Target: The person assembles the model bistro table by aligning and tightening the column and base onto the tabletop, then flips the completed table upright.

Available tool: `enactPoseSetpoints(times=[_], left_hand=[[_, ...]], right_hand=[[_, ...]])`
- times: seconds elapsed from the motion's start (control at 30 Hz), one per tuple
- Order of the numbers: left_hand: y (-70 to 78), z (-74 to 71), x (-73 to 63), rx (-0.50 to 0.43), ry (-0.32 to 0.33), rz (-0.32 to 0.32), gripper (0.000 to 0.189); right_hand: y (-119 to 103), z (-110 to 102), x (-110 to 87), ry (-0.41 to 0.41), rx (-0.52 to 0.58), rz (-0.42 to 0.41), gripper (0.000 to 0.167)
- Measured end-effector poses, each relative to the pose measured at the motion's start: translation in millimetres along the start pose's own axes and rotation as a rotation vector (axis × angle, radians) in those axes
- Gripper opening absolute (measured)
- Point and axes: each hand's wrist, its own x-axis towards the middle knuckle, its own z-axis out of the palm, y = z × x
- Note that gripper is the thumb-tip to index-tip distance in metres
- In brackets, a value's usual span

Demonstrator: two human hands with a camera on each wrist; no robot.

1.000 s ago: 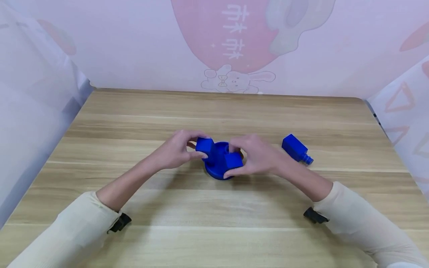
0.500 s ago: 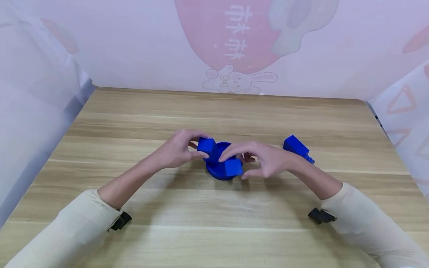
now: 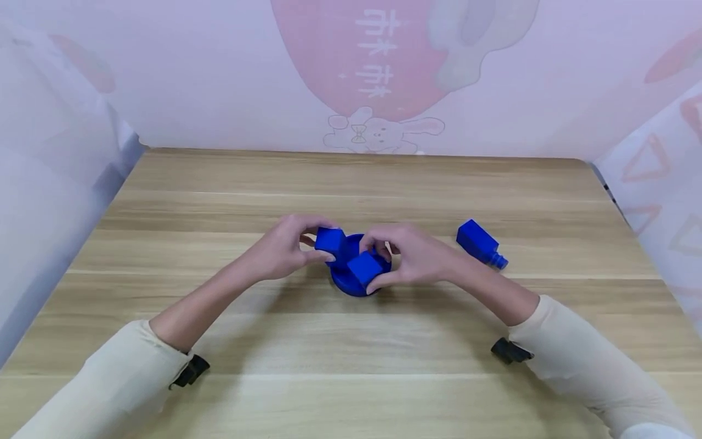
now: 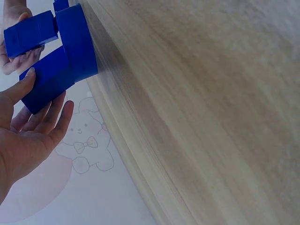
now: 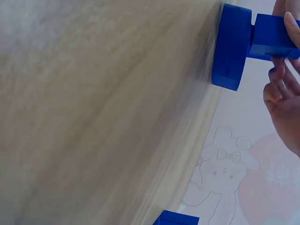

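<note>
A round blue base (image 3: 347,285) with a raised rim lies mid-table, and two blue rectangular blocks stand up from it. My left hand (image 3: 281,249) holds the left block (image 3: 329,241) between thumb and fingers; in the left wrist view that block (image 4: 47,84) slants down to the base (image 4: 78,42). My right hand (image 3: 419,255) pinches the right block (image 3: 364,267), which stands turned cornerwise. A narrow neck joins this block (image 5: 271,36) to the base (image 5: 232,47) in the right wrist view. Fingers partly cover both blocks.
A third blue block (image 3: 477,241) with a threaded stud lies on the wooden table (image 3: 351,341), right of the base and beyond the right forearm. A pale printed sheet (image 3: 219,73) with a rabbit drawing rises behind the table's far edge.
My right hand loosened its fingers from the right block half a second ago and grips it again now. That block has turned from square-on to cornerwise. The left hand keeps its hold.
</note>
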Motion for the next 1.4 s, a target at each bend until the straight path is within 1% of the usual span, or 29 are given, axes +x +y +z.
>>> enactPoseSetpoints(times=[0.13,0.23,0.3,0.43,0.53,0.67,0.73,0.83,0.93,1.1,1.2,1.27,1.4], left_hand=[[0.4,0.0,-1.3,0.002,0.005,0.004,0.039],[0.7,0.4,-0.3,0.006,0.001,0.001,0.041],[0.9,0.6,-0.1,0.006,-0.001,-0.005,0.041],[1.1,0.1,-1.8,0.003,0.001,-0.017,0.041],[1.4,-0.2,-2.4,0.009,0.004,-0.021,0.042],[1.2,-0.2,-2.4,0.012,0.004,-0.019,0.041],[1.4,0.0,-2.1,0.012,0.001,-0.012,0.041],[2.1,0.1,-2.1,0.014,-0.001,-0.008,0.041],[2.9,-0.2,-2.8,0.015,0.000,-0.013,0.041],[2.2,-0.6,-2.9,0.011,0.000,-0.015,0.041],[1.4,-0.4,-2.5,0.005,-0.001,-0.013,0.041],[1.3,-0.4,-2.2,0.002,0.001,-0.012,0.041],[1.4,-0.4,-1.9,-0.001,0.006,-0.005,0.042]], right_hand=[[-3,3,3.2,0.005,-0.070,-0.033,0.060],[-3,2,1.4,-0.024,-0.081,-0.042,0.065],[-2,0,-0.4,-0.064,-0.046,-0.052,0.064],[2,-6,-3.3,-0.176,0.112,-0.068,0.061],[5,-10,-4.0,-0.224,0.218,-0.055,0.058],[8,-10,-1.5,-0.238,0.265,-0.049,0.056],[8,-10,-0.3,-0.244,0.267,-0.053,0.054],[7,-10,0.8,-0.255,0.249,-0.064,0.050],[4,-11,0.9,-0.258,0.221,-0.044,0.047],[1,-10,0.5,-0.230,0.218,0.027,0.048],[2,-7,0.8,-0.164,0.194,0.061,0.051],[1,-5,1.6,-0.106,0.141,0.085,0.054],[-2,0,1.8,0.003,-0.059,0.093,0.057]])
